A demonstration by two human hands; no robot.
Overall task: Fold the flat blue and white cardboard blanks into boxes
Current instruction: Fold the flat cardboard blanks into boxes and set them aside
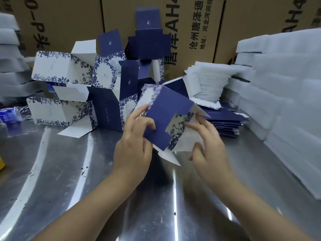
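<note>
A blue and white cardboard blank [166, 112], partly opened into a box shape, is tilted above the steel table between my hands. My left hand [137, 141] grips its left edge, thumb on the blue panel and fingers behind the flowered side. Against the blank's right, flowered side my right hand [206, 143] touches the white flap with loosely spread fingers. A white flap hangs below the blank. A stack of flat blanks [227, 126] lies to the right. Several folded boxes [78, 94] with open flaps are piled at the back left.
The shiny steel table [86, 180] fills the foreground. Stacks of white foam sheets stand at the right [284, 94] and the far left [10, 54]. A smaller pile of white pads [206, 82] lies behind the blanks. Brown cartons [199, 32] wall off the back.
</note>
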